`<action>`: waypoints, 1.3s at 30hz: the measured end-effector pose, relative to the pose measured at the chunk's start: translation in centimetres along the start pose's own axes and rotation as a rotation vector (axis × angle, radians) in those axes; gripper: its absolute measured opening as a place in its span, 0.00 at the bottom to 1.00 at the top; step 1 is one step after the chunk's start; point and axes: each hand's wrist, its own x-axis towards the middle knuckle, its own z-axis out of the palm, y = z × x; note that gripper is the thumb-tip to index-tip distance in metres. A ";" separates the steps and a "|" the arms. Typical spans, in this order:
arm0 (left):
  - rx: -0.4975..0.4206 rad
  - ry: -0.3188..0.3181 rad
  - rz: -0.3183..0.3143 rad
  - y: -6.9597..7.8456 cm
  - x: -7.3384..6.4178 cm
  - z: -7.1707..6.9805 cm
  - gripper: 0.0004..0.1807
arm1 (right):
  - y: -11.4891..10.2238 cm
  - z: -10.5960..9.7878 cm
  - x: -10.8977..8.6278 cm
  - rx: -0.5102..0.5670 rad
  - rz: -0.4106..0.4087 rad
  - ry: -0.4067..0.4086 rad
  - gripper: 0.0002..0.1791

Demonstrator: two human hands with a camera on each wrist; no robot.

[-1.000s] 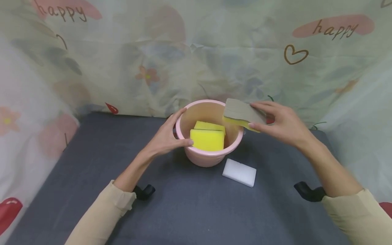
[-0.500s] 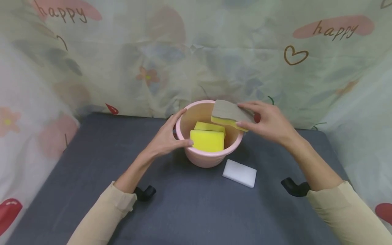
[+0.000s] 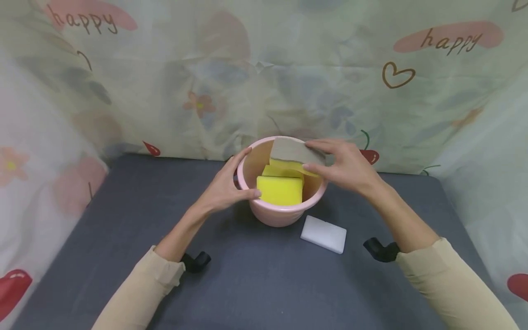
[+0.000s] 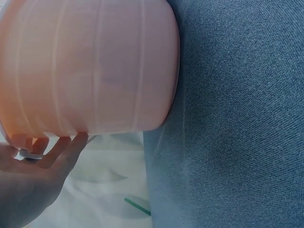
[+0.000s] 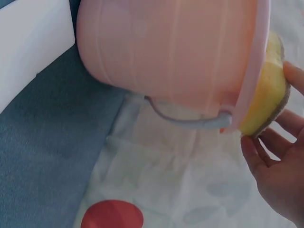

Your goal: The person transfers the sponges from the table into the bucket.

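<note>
A pink bucket (image 3: pixel 277 215) stands upright on the dark cloth-covered table. My left hand (image 3: pixel 224 185) grips its left side, thumb over the front rim and fingers against the outer wall, as the left wrist view also shows. Inside lie two yellow sponges (image 3: pixel 279 190), one behind the other. Over the bucket's right rim my right hand (image 3: pixel 346 166) pinches another sponge (image 3: pixel 299 151), grey scouring side up and yellow side down. In the right wrist view this sponge (image 5: pixel 266 95) shows just above the rim, held along its edge between thumb and fingers.
A white sponge block (image 3: pixel 323 234) lies on the table (image 3: pixel 255 279) just right of the bucket's front. The bucket's handle (image 5: pixel 190 122) hangs down its side. Behind the table hangs a printed curtain (image 3: pixel 264 91), close to the bucket's back.
My right hand has carried the grey-and-yellow sponge leftward, from beside the right rim to over the bucket's opening. The left hand and the bucket have stayed in place.
</note>
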 end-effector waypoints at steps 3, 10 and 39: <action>-0.006 -0.001 0.003 0.0 0.0 0.0 0.58 | -0.3 0.4 0.3 -0.008 -0.010 -0.012 0.35; -0.011 0.003 0.002 -0.1 0.0 0.3 0.57 | -0.4 1.3 1.0 -0.035 -0.042 -0.023 0.35; -0.057 0.004 0.033 -0.5 -0.1 0.3 0.55 | -0.2 3.1 0.7 -0.138 -0.172 0.012 0.30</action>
